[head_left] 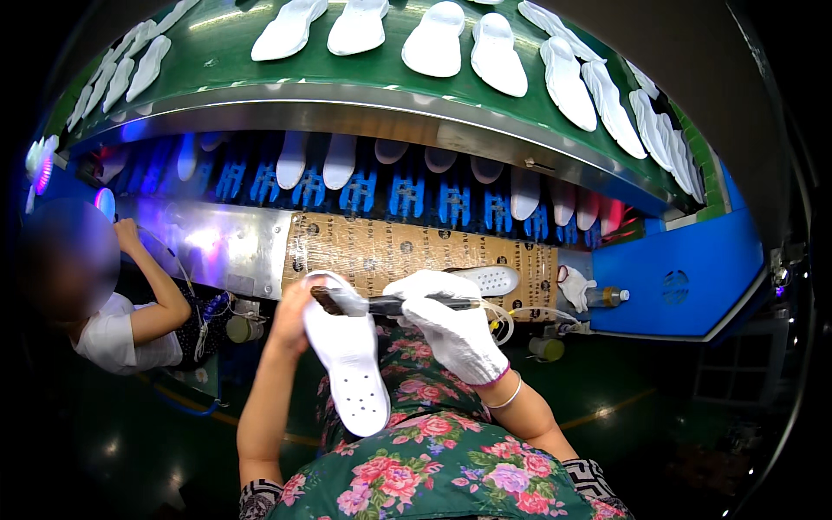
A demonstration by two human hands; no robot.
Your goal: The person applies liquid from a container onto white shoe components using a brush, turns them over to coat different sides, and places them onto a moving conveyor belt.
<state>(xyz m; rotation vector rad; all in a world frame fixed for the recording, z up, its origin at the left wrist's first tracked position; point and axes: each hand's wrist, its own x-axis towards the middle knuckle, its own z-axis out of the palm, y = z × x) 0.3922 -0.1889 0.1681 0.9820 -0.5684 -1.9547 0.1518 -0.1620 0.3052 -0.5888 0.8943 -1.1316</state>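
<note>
My bare left hand [293, 319] grips a white shoe sole [347, 368] by its heel edge. Small holes dot the sole's lower end, which hangs over my flowered apron. In my right hand [452, 334], which wears a white knitted glove, is the black handle of a brush [381, 304]. The dark bristles lie across the sole's heel end and appear to touch it. A translucent hose [511, 322] runs near the handle's rear end. Just beyond the right hand, another perforated white sole [490, 279] rests on the cardboard-covered bench [373, 247].
Several white soles [433, 39] lie on a green conveyor belt [225, 74] above a metal edge. Below it, more soles stand on blue racks [407, 192]. A white glove [575, 288] and a bottle [607, 297] are at the bench's right. A co-worker [130, 325] sits at left.
</note>
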